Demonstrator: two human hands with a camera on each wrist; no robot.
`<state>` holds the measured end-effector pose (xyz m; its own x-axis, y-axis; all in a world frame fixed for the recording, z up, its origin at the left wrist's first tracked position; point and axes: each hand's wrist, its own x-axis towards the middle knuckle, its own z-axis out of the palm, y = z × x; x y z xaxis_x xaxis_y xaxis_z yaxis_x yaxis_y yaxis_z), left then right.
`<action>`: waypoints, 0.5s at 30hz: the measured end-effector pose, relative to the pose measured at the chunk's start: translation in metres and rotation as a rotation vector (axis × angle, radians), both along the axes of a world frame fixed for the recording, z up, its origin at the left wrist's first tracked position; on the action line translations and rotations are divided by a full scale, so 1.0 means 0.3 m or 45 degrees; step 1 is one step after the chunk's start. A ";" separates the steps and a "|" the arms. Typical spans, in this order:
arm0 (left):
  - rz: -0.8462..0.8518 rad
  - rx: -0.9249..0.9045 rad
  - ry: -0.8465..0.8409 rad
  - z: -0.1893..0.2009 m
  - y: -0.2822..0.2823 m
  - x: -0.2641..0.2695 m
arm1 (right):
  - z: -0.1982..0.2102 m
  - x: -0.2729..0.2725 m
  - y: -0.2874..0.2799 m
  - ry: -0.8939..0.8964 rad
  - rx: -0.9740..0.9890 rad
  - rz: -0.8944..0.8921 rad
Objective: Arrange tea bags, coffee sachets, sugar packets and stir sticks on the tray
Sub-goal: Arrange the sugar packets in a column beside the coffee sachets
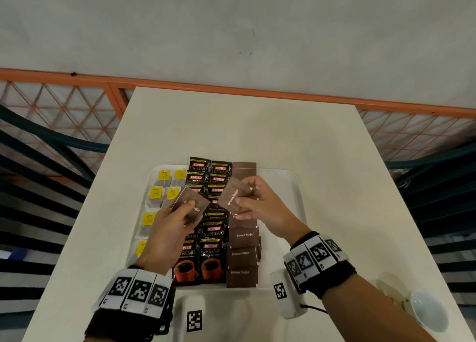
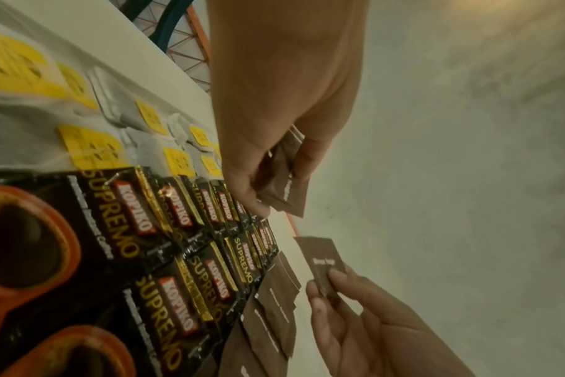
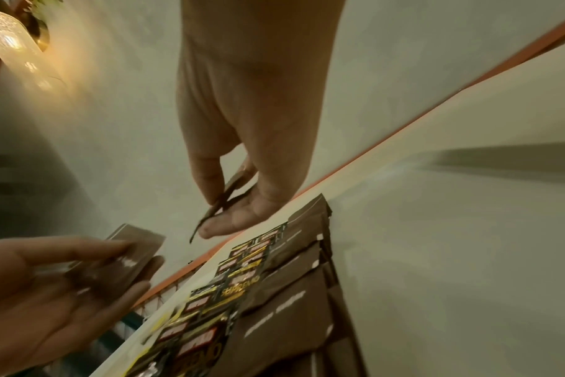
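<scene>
A white tray (image 1: pixel 283 187) lies on the white table (image 1: pixel 257 125). It carries tea bags with yellow tags (image 1: pixel 157 192) on the left, black Kopiko coffee sachets (image 1: pixel 213 249) down the middle and a column of brown sugar packets (image 1: pixel 242 254) to their right. My left hand (image 1: pixel 189 207) grips a few brown sugar packets (image 1: pixel 190 200) above the sachets; the left wrist view shows those packets (image 2: pixel 287 188) held between thumb and fingers. My right hand (image 1: pixel 244 200) pinches one brown sugar packet (image 1: pixel 231 194), which appears edge-on as a thin packet (image 3: pixel 223 201) in the right wrist view.
The tray's right strip is bare white. A white cup (image 1: pixel 425 310) stands at the table's front right and a white block with a marker (image 1: pixel 193 318) at the front edge. An orange railing (image 1: pixel 231 86) runs behind the table.
</scene>
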<state>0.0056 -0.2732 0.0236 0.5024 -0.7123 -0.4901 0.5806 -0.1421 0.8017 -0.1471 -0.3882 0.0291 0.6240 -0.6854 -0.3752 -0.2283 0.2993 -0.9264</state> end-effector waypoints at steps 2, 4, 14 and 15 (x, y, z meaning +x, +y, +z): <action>-0.006 0.021 -0.010 -0.008 0.010 0.014 | 0.000 -0.003 -0.031 0.053 -0.014 -0.105; -0.056 0.056 -0.077 -0.011 0.024 0.018 | -0.004 -0.003 -0.064 0.112 -0.028 -0.246; -0.160 0.218 -0.516 -0.045 0.080 0.029 | -0.060 0.011 -0.170 0.345 -0.202 -0.451; -0.158 0.214 -0.516 -0.044 0.080 0.029 | -0.070 0.016 -0.170 0.361 -0.203 -0.435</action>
